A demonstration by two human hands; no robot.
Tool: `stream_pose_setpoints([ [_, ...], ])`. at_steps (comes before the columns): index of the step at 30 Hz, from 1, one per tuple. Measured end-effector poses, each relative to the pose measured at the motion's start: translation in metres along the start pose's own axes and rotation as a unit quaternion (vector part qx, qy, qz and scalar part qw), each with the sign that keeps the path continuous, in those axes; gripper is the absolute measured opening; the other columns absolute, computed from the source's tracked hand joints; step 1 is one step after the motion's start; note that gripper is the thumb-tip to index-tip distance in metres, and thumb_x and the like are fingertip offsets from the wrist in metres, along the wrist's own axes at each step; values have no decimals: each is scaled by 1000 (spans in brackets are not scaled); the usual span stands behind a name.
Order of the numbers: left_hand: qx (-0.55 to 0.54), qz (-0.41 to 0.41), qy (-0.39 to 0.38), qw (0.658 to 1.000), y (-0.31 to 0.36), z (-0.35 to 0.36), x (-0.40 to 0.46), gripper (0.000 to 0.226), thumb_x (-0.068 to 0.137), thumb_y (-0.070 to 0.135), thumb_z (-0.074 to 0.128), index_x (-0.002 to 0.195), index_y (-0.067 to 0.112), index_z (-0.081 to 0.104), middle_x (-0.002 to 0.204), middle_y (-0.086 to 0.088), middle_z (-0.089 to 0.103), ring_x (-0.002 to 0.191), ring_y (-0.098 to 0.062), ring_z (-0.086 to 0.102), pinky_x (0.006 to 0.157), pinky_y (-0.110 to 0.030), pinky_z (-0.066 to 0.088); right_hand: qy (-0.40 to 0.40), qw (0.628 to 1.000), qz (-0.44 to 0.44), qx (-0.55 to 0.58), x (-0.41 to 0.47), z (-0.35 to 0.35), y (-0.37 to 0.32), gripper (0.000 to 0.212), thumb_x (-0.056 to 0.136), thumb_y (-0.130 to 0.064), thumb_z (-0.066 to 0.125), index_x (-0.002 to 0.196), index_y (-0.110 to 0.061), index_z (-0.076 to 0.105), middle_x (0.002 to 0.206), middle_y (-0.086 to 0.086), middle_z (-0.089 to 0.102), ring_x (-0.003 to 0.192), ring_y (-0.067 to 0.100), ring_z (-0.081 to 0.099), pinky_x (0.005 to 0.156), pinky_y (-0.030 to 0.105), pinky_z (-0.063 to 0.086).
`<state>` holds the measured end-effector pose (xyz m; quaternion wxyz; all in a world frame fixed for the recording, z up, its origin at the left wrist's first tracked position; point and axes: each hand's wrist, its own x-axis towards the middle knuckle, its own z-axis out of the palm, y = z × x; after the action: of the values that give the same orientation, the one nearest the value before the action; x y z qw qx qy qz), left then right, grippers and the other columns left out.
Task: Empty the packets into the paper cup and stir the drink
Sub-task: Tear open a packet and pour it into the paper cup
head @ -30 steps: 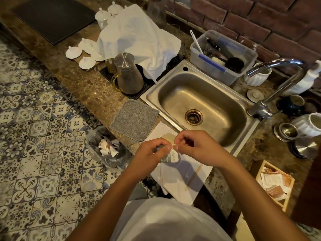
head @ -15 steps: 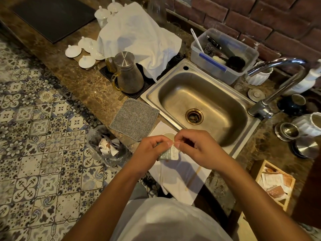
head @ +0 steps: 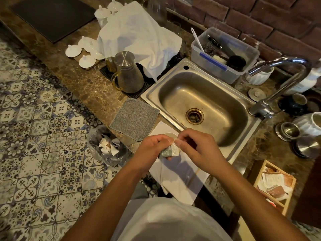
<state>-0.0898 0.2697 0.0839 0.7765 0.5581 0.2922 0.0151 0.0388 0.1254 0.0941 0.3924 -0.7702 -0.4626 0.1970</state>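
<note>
A small green and white packet is pinched between both hands just in front of the sink. My left hand grips its lower part; my right hand pinches its top corner. Behind the hands, the rim of the paper cup peeks out, standing on a white cloth. A thin wooden stir stick lies on that cloth below my right wrist.
A steel sink with a tap lies ahead. A grey pad, a metal jug, a plastic tub and a wooden box of packets stand around. A bin bag with scraps hangs at left.
Both hands have kept hold of the packet and shifted it slightly; it now tilts a little more, with the right fingers at its top corner.
</note>
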Motion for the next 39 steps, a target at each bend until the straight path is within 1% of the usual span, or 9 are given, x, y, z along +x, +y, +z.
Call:
stream_pose_setpoints([
  [6,-29,11,9,999,-4,-4,0,19,91,26,67,89,9,75,78,-11,69,66,-17,62,61,-30,51,-75,983,89,142,1,-5,2,5,92,-20,74,91,-21,70,76,4,63,66,10,54,64,31,47],
  [10,-102,8,-18,995,-4,-3,-4,18,95,25,64,95,11,75,80,-7,69,65,-15,60,57,-26,48,-60,973,101,200,1,-5,1,4,94,-12,72,91,-14,69,77,16,60,66,13,55,62,29,50],
  [14,-92,-1,-29,995,-9,-5,-4,13,88,21,70,94,10,72,73,-6,66,57,-16,54,51,-25,42,-60,965,98,236,0,-4,-4,4,95,-7,70,92,-7,67,73,17,61,62,9,56,59,20,48],
  [18,-65,7,-33,997,-8,-5,-5,12,86,21,71,92,9,71,68,-5,63,54,-15,55,50,-23,44,-94,968,94,212,1,-4,-3,5,97,-12,68,93,-12,65,70,-4,65,60,6,59,57,19,47],
  [25,-33,9,-34,999,-7,-5,-6,11,93,19,68,90,8,70,69,-3,62,59,-14,52,57,-25,44,-108,978,55,170,2,-4,3,6,98,-16,66,93,-14,64,74,6,63,64,17,60,62,45,52],
  [30,-73,-6,-24,997,-9,1,-5,11,91,18,66,90,8,70,71,-7,61,56,-13,53,53,-23,45,-74,974,57,207,-1,3,5,5,97,-14,65,94,-10,66,74,3,61,65,15,58,63,40,50],
  [33,-70,-29,-9,997,-9,1,-3,9,91,15,65,89,7,69,67,-7,60,53,-13,53,50,-22,43,-70,986,38,146,-2,7,7,8,96,-22,63,94,-14,66,74,0,63,67,20,58,64,41,47],
  [37,-105,-67,7,992,-9,1,-3,11,95,8,60,91,2,68,61,-6,61,50,-13,53,47,-22,40,-52,996,-2,73,-2,12,8,8,98,-21,62,94,-15,66,76,-6,61,68,9,53,62,21,40],
  [39,-127,-82,12,988,-9,1,-2,12,93,9,61,88,4,70,61,-6,62,49,-13,52,45,-21,40,-32,999,-17,35,-3,16,9,6,99,-19,63,96,-16,66,79,-7,60,72,10,54,63,19,39],
])
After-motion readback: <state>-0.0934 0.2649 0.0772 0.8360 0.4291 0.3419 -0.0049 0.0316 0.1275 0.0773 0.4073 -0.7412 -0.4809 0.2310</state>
